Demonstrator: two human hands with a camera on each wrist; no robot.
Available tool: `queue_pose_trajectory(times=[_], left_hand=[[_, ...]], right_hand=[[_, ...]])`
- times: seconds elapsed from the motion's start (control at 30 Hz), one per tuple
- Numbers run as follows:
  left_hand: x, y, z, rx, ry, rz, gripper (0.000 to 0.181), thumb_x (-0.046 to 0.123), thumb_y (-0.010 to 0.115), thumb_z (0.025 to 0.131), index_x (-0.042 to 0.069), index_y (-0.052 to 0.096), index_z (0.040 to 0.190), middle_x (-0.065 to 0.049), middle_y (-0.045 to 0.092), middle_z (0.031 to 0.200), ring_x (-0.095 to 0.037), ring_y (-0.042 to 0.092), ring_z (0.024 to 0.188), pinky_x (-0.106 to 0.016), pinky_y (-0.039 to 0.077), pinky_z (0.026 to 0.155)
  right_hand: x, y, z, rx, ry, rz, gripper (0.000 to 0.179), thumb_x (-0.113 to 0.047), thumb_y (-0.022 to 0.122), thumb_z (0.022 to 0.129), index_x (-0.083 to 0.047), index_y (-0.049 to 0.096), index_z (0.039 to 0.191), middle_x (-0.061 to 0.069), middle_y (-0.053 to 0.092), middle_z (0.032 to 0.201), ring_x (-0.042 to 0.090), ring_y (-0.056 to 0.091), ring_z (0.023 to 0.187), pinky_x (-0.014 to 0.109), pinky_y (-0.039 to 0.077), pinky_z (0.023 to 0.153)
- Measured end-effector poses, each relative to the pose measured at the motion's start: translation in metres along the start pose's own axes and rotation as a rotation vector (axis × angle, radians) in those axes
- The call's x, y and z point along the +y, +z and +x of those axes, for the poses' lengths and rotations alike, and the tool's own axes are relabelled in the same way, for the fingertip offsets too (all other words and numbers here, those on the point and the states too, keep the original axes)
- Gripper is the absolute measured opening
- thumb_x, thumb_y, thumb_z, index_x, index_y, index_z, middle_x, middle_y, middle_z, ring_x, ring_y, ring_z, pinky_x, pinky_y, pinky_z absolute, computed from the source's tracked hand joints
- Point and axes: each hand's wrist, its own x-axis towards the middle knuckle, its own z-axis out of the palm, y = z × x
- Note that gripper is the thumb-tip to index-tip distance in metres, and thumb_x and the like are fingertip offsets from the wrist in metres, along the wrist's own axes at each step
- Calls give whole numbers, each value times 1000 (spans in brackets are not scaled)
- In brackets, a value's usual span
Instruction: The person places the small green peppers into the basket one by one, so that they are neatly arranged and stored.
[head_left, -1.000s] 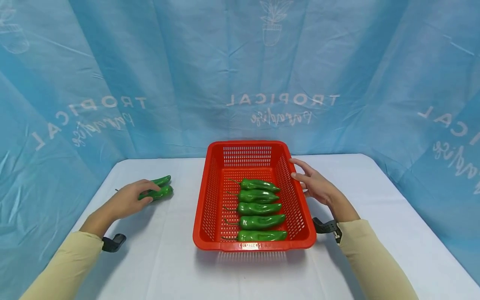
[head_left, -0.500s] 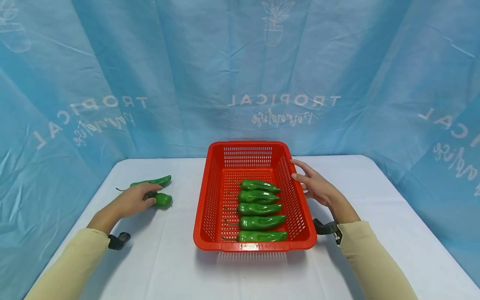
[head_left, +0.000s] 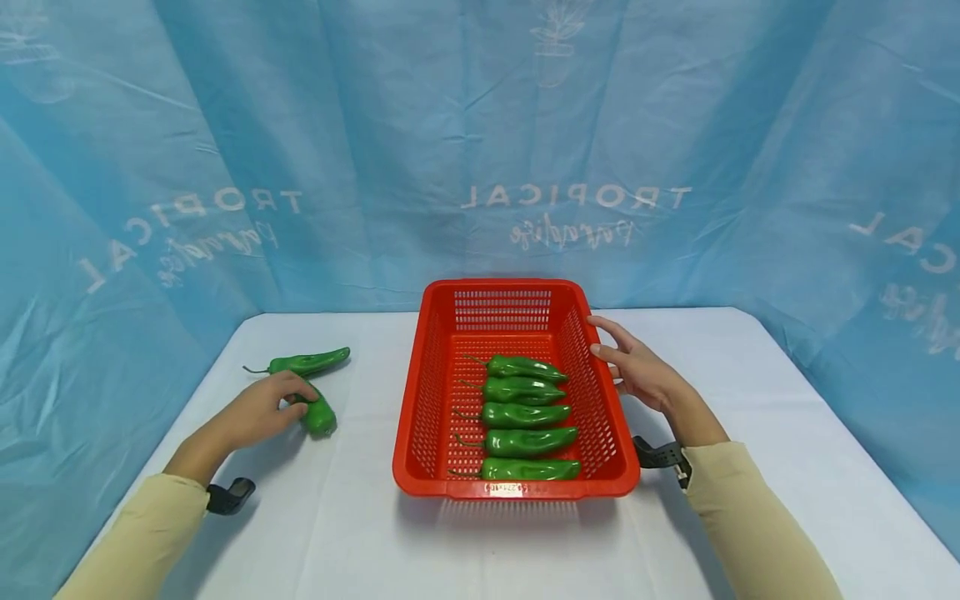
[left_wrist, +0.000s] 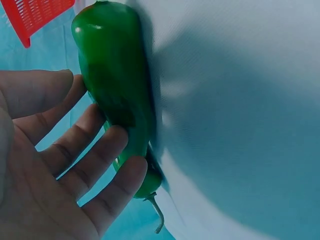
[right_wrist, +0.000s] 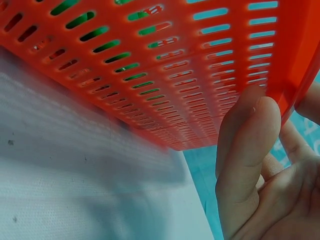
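My left hand (head_left: 264, 410) is at a green pepper (head_left: 319, 415) on the left of the table. In the left wrist view its fingertips touch the side of that pepper (left_wrist: 112, 55), while the thumb stands apart from it. A second green pepper (head_left: 309, 362) lies just behind, its stem to the left. My right hand (head_left: 639, 372) touches the right rim of a red plastic basket (head_left: 405, 417) with spread fingers. Inside, several green peppers (head_left: 528, 416) lie in a column, stems to the left. The right wrist view shows the thumb (right_wrist: 252, 145) by the basket's slotted outer wall.
A white cloth (head_left: 360, 542) covers the table. Blue printed curtains (head_left: 375, 167) hang behind it and along both sides. The basket stands in the middle, with white tabletop on either side and in front.
The pepper at my left hand has turned, its blunt end swinging toward the front, apart from the pepper behind it. My right hand stays at the basket rim. The head view shifts slightly.
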Motion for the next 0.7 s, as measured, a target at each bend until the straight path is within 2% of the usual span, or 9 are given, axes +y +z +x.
queue_pose_trajectory(times=[0.1, 0.2, 0.27, 0.33, 0.4, 0.43, 0.5, 0.7], left_hand=[[2, 1, -2, 14, -21, 2, 8, 8, 62, 93, 6, 69, 97, -7, 64, 97, -20, 61, 87, -36, 49, 71], [2, 3, -5, 25, -113, 11, 8, 11, 62, 94, 5, 67, 96, -11, 64, 97, -19, 58, 81, -34, 47, 66], [2, 2, -5, 9, -200, 22, 21, 16, 61, 95, -2, 64, 104, -21, 64, 103, -26, 60, 82, -38, 50, 66], [0, 1, -5, -38, -296, 14, 40, 24, 59, 97, -10, 57, 118, -30, 61, 113, -33, 63, 86, -43, 52, 69], [-1, -1, -5, -83, -364, -2, 57, 31, 56, 99, -15, 46, 130, -36, 58, 121, -39, 64, 93, -49, 53, 75], [-1, -2, -5, -108, -391, -18, 63, 34, 54, 100, -17, 41, 134, -38, 56, 123, -42, 63, 99, -52, 53, 78], [-1, -1, -5, -135, -431, -65, 70, 38, 51, 101, -17, 33, 140, -37, 55, 124, -39, 64, 97, -50, 52, 79], [9, 9, -2, -165, -512, -262, 75, 37, 53, 100, -12, 21, 147, -25, 59, 110, -21, 60, 79, -35, 50, 68]], right_hand=[[0, -2, -1, -5, -1, -2, 67, -33, 53, 103, -31, 16, 158, -1, 67, 111, 16, 75, 83, 43, 62, 75], [0, -2, 0, -17, -4, -1, 67, -34, 53, 103, -31, 16, 158, 0, 68, 111, 16, 75, 83, 44, 62, 75], [-1, -2, 1, -21, -6, -1, 67, -34, 53, 103, -32, 16, 158, 0, 68, 111, 16, 75, 83, 44, 62, 76], [-1, -2, 1, -19, -5, -1, 67, -34, 53, 102, -32, 16, 158, 0, 68, 111, 16, 75, 83, 44, 62, 75], [-1, -2, 1, -18, -3, 1, 67, -35, 53, 102, -32, 16, 158, 0, 67, 112, 16, 75, 83, 43, 62, 75], [-1, -2, 1, -17, -2, 2, 67, -35, 53, 102, -32, 16, 158, 0, 67, 112, 16, 75, 83, 43, 62, 75], [-1, -2, 1, -15, 0, 4, 67, -35, 53, 102, -32, 16, 158, 0, 67, 113, 16, 75, 83, 43, 62, 75], [-1, -1, -1, -8, 2, -2, 67, -35, 53, 102, -32, 16, 158, 0, 67, 111, 17, 75, 83, 43, 62, 76]])
